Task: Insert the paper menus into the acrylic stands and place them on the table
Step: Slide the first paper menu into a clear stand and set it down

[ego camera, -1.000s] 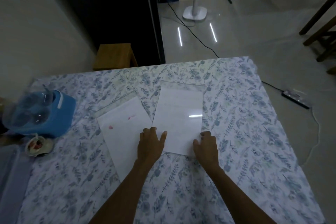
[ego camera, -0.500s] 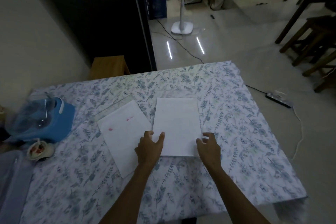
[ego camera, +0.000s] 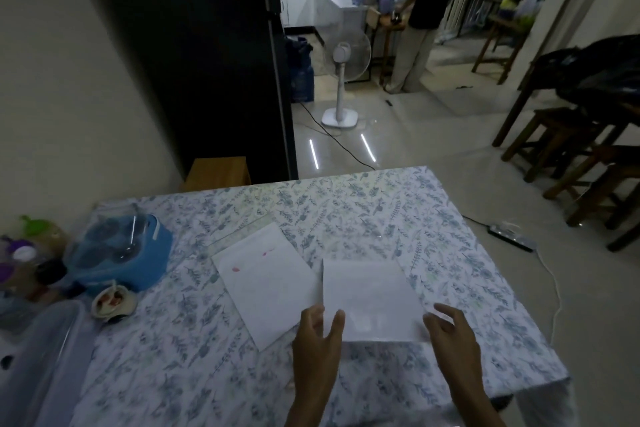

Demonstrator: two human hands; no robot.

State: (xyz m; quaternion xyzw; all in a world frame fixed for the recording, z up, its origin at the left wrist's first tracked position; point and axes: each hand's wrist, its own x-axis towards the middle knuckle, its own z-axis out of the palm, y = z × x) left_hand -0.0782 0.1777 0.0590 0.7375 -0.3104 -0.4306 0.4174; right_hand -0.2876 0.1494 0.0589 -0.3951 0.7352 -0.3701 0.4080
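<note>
Two white paper menus lie on the floral tablecloth [ego camera: 398, 211]. The left paper [ego camera: 263, 284] has small red marks, and a clear acrylic edge [ego camera: 239, 232] shows beyond its far end. The right paper [ego camera: 370, 295] sits in a glossy clear acrylic stand with its near end raised a little. My left hand [ego camera: 317, 340] pinches this stand's left near edge, thumb on top. By its right near corner my right hand [ego camera: 453, 333] has its fingers spread, and I cannot tell whether they touch it.
A blue container with a clear lid [ego camera: 117, 253], a small cup [ego camera: 112, 302] and a clear plastic box [ego camera: 34, 364] crowd the table's left side. Beyond the table are a standing fan [ego camera: 343, 80], wooden stools [ego camera: 571, 156], a floor power strip [ego camera: 512, 236] and a standing person [ego camera: 426, 10].
The view tilted up, showing more of the room. The right paper in its stand slid toward me and rightward, and its near end lifted. My left hand closed on its edge; my right hand's fingers spread.
</note>
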